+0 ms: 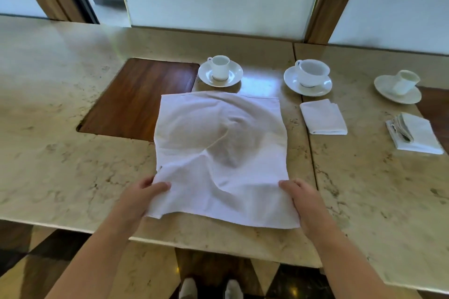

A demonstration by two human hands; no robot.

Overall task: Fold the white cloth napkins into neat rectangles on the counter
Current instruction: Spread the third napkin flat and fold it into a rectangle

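Note:
A large white cloth napkin [221, 153] lies spread and billowed on the marble counter [60, 153], its far edge near the cups. My left hand [143, 198] pinches its near left corner. My right hand [303, 201] pinches its near right corner. The near edge is lifted slightly off the counter. A folded white napkin [324, 118] lies to the right of it. Another folded napkin [415, 133] sits farther right, with a thicker folded bundle on top.
Three white cups on saucers stand along the back: one [220, 71] behind the napkin, one [308, 77] to its right, one [399, 86] far right. A dark wooden inset [136, 97] lies left of the napkin. The counter's front edge [218, 247] is close to me.

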